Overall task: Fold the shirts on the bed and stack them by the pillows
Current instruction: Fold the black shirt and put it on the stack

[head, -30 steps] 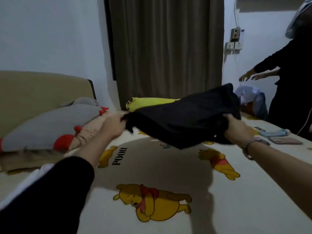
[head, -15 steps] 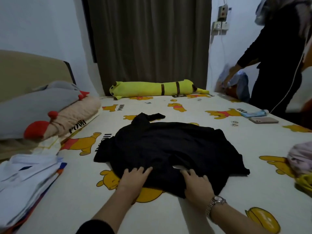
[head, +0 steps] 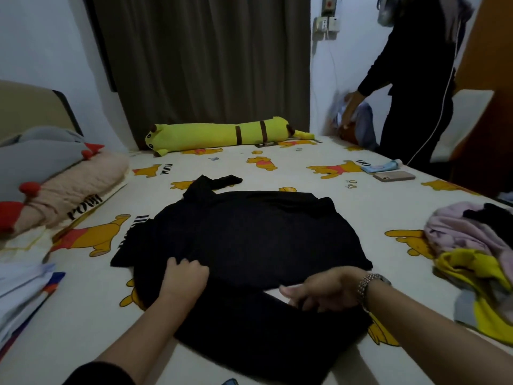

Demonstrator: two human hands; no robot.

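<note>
A black shirt [head: 249,240] lies spread across the middle of the bed [head: 277,168], one sleeve pointing away at the far left. My left hand [head: 183,279] rests on its near left part, fingers curled into the cloth. My right hand [head: 324,291], with a watch at the wrist, grips the near edge of the shirt, fingers curled under the fabric. Pillows [head: 55,184] lie at the left by the headboard. Folded white clothes [head: 22,295] are stacked at the near left.
A heap of unfolded clothes [head: 477,259], pink, yellow and black, sits at the right edge. A long yellow plush [head: 222,133] lies along the far side. A phone [head: 394,176] and a tube lie at the far right. Another person [head: 416,79] stands beyond the bed's right side.
The black shirt came down from the air onto the bed. Both hands went from lying flat on its near edge to gripping the cloth, my right hand moving right.
</note>
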